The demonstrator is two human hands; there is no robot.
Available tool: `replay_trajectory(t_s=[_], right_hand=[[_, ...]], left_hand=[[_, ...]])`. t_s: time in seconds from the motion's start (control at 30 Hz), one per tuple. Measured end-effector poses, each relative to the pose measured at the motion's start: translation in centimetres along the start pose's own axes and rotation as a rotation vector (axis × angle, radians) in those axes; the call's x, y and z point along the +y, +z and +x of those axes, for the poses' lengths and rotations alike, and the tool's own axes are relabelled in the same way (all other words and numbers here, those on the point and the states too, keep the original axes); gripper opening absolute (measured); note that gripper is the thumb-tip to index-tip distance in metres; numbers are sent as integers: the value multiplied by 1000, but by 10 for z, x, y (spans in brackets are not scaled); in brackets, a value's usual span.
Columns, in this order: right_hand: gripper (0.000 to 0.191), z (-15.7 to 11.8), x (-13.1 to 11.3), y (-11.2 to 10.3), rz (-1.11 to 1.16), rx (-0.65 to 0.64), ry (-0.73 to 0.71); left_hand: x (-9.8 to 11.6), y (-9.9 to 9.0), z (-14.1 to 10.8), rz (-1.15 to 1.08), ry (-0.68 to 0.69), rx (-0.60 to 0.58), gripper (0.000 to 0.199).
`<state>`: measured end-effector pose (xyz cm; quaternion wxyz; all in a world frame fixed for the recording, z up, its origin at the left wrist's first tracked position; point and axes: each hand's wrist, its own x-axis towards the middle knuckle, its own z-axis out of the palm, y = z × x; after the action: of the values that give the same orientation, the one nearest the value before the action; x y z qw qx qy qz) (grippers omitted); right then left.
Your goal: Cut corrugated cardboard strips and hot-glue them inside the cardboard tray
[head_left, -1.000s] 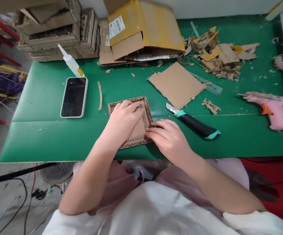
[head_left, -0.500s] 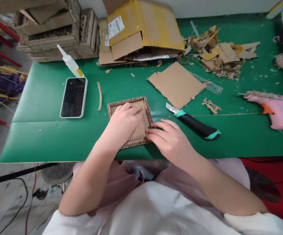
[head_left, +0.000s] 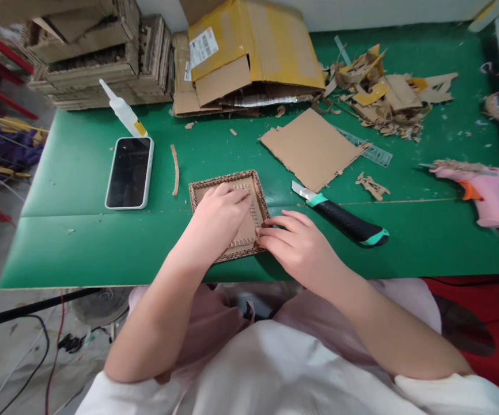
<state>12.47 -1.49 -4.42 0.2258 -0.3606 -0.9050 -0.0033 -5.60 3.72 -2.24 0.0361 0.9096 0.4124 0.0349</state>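
A small square cardboard tray [head_left: 249, 252] with raised corrugated walls lies near the front edge of the table. Inside it, a thin corrugated cardboard strip [head_left: 254, 211] runs around in a smaller square. My left hand [head_left: 221, 214] reaches over the tray, its fingers bent together and pressed down at the inner strip; their tips are hidden, so what they pinch does not show. At the tray's right wall, by the near corner, my right hand [head_left: 295, 239] has its fingers closed on the edge, thumb out of sight. A utility knife [head_left: 340, 216] with its blade out lies right of that hand.
A phone [head_left: 129, 173] and a glue bottle [head_left: 123, 110] lie left. Behind are a cardboard sheet [head_left: 312, 148], a clear ruler [head_left: 377, 154], a yellow-taped box [head_left: 271, 49], stacked cardboard [head_left: 98, 69] and scraps [head_left: 388, 95]. A pink glue gun [head_left: 485, 193] lies far right.
Almost nothing differs. Both hands stay at the tray, with only slight shifts of the fingers.
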Motion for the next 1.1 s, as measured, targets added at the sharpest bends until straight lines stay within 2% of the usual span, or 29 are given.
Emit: replay_trajectory(t_s=[0.5, 0.77, 0.93, 1.1], right_hand=[[17, -1, 1, 1, 34, 11, 9], [21, 0, -2, -6, -47, -34, -10], [19, 0, -1, -4, -83, 20, 17], [19, 1, 1, 0, -129, 67, 39]], left_hand=[[-1, 3, -1, 5, 7, 28, 27], [6, 3, 0, 9, 20, 30, 30], [11, 1, 1, 60, -41, 63, 30], [12, 1, 2, 86, -92, 34, 33]])
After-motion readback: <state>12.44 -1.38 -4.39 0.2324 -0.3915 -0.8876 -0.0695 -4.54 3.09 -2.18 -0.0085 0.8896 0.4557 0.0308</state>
